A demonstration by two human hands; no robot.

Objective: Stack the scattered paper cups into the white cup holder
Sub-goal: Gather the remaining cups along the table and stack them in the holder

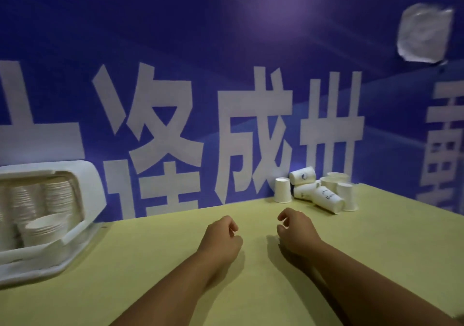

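Holder [93, 187] with stacked cups [59, 196], loose cups [326, 197] apart

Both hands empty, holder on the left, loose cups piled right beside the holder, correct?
Not quite: the head view shows the loose cups piled far right against the banner, apart from the holder on the left. The left hand and right hand are empty.
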